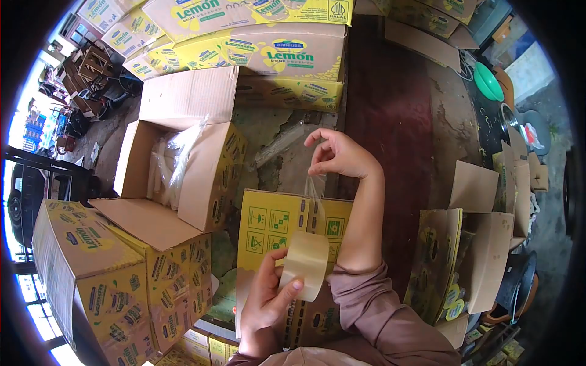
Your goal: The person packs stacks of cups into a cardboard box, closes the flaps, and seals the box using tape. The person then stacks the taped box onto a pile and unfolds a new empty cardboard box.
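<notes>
My left hand [267, 305] grips a wide roll of clear packing tape [307, 259], thumb on its near side. Above and beyond it, my right hand [345, 157] pinches the free end of the tape between thumb and fingertips. A strip of tape runs between roll and pinch. Beneath both hands lies a yellow lemon-drink carton [259, 229] with printed handling symbols, its top partly hidden by the roll and my right arm.
An open carton [210, 152] with clear plastic inside stands on the left, by closed lemon cartons [116, 293]. More cartons [293, 52] are stacked ahead. On the right, another open carton [488, 250] holds lidded cups [453, 302]; a green basin [487, 82] sits beyond.
</notes>
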Demonstrator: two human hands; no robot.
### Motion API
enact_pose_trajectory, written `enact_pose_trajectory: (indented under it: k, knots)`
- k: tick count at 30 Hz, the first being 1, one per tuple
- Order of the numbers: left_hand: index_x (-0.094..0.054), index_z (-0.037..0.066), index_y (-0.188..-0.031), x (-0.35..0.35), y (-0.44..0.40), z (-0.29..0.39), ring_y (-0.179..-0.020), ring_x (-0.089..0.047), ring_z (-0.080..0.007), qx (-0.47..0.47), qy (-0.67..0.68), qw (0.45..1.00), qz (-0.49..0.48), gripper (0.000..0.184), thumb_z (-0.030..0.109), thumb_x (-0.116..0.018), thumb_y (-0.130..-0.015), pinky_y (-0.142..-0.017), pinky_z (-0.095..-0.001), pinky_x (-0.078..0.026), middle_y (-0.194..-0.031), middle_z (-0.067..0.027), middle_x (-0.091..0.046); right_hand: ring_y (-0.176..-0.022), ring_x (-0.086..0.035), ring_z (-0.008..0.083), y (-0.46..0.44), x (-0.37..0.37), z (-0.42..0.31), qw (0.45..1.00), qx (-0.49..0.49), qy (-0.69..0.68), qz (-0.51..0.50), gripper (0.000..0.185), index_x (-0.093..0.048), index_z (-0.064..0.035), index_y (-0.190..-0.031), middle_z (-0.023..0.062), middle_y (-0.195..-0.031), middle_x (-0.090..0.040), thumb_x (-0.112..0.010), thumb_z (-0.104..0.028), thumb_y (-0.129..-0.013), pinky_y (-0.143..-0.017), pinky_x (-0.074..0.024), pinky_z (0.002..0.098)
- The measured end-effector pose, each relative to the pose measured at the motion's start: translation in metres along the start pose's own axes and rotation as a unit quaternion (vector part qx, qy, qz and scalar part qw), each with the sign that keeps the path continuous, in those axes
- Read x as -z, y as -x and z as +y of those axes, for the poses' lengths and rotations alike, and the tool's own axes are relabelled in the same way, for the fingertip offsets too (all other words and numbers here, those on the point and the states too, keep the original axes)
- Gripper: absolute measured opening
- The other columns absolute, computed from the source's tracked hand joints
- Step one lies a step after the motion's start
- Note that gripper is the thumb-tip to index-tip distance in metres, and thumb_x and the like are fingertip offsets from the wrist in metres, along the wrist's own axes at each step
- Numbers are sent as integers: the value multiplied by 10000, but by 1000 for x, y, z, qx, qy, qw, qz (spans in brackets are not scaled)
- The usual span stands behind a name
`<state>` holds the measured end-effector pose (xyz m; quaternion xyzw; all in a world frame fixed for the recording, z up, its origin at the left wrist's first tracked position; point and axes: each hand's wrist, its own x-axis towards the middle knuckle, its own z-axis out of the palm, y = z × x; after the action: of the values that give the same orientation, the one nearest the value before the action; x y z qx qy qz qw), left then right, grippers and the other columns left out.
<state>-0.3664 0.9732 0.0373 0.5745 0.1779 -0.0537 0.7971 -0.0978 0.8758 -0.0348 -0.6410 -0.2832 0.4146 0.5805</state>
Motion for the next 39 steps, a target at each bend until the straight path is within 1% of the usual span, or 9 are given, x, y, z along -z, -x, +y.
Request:
enact_pose_trajectory:
  k: [3, 6, 10, 13, 16, 19, 22, 28, 39]
  knots:
    - [-257, -58, -1256, -11, 13, 9, -941, -556, -162, -12, 11, 999, 44, 480, 85, -507, -872, -807, -258, -421, -1016, -182, -576, -652, -565, 85, 4, -4, -13, 999, 7, -28, -15, 451, -422, -31, -1024, 42, -708, -592, -702, 16, -674, -621, -452, 213]
    - [-264, -61, -1244, -7, 7, 11, -893, -580, -167, 45, -83, 993, 74, 455, 91, -493, -882, -775, -237, -432, -992, -186, -588, -620, -565, 102, 7, 1, -10, 997, 29, 12, 69, 449, -428, -28, -1032, 55, -712, -604, -692, 2, -669, -563, -433, 228]
    - [-296, -68, -1217, 0, -1, 3, -848, -604, -169, 11, -92, 995, 46, 412, 106, -480, -892, -735, -244, -463, -966, -179, -599, -659, -565, 107, -3, 3, 3, 997, -59, -30, 49, 524, -394, -11, -1093, 66, -749, -604, -694, -29, -663, -610, -438, 233]
    - [-406, -65, -1166, -4, -3, 6, -916, -531, -119, 34, -15, 996, 82, 438, 222, -543, -866, -799, -230, -401, -1002, -111, -570, -686, -567, 107, -6, 3, 6, 993, -85, -63, 43, 552, -383, -8, -1117, 65, -771, -607, -697, -38, -663, -635, -439, 239]
    - [-425, -67, -1168, -4, -5, 10, -885, -546, -122, 63, -2, 997, 51, 436, 239, -527, -874, -774, -230, -418, -990, -109, -581, -689, -569, 107, -8, 5, 16, 996, -78, -33, 38, 556, -382, -8, -1125, 57, -769, -608, -697, -43, -669, -643, -440, 241]
    - [-387, -68, -1161, -12, -14, 13, -768, -636, -189, 7, -69, 996, 52, 326, 156, -413, -926, -656, -263, -505, -911, -150, -612, -695, -568, 105, -10, 7, 27, 996, -87, -21, 23, 559, -381, -11, -1132, 53, -770, -608, -699, -51, -674, -643, -435, 239]
    - [-389, -68, -1157, -16, -18, 13, -762, -637, -188, 59, -7, 996, 61, 326, 166, -401, -931, -655, -261, -505, -901, -150, -612, -699, -566, 104, -10, 9, 30, 995, -91, -11, 28, 560, -382, -14, -1136, 53, -772, -609, -700, -55, -677, -643, -433, 240]
    - [-377, -71, -1190, -20, -22, 12, -662, -625, -191, 65, -41, 994, 80, 428, 246, -447, -911, -575, -274, -518, -920, -143, -585, -709, -564, 112, -11, 7, 32, 995, -97, 6, 34, 562, -386, -18, -1137, 56, -789, -614, -702, -63, -675, -653, -431, 246]
    - [-388, -72, -1145, -18, -23, 14, -718, -635, -189, 61, -11, 996, 72, 325, 171, -410, -930, -626, -260, -503, -893, -147, -608, -777, -585, 136, -18, 4, 39, 985, -146, 92, 3, 568, -413, -18, -1137, 64, -830, -628, -716, -102, -664, -716, -438, 278]
